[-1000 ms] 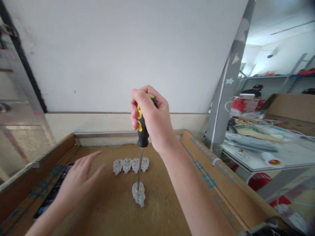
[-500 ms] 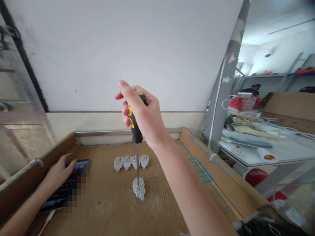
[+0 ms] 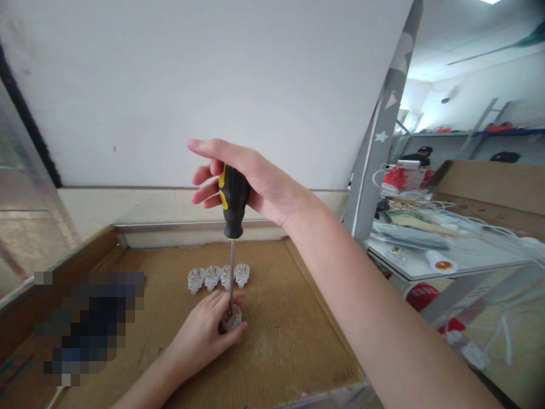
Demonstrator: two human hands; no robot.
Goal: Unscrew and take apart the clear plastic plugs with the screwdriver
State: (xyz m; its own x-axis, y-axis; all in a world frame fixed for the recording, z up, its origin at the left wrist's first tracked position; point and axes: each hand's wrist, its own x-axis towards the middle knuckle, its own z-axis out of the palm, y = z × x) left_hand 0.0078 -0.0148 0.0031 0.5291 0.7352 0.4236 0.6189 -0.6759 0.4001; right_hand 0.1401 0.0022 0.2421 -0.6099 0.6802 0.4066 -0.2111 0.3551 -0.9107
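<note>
My right hand is round the black and yellow handle of a screwdriver, its thumb stretched out to the left and its fingers loosely curled. The shaft points straight down, its tip at a clear plastic power plug. Low on the cardboard surface, my left hand holds that plug between thumb and fingers. Just behind it, several similar clear plugs with metal pins stand in a row; the shaft passes in front of one.
A cardboard surface with a raised left edge lies beneath my hands. A pixelated dark object is at the left. To the right, a white table carries cables and loose parts. A person is in the far background.
My left hand has moved from the dark device at the left to the plug under the screwdriver and taken hold of it. My right hand has turned on the handle, its wrist swinging outward.
</note>
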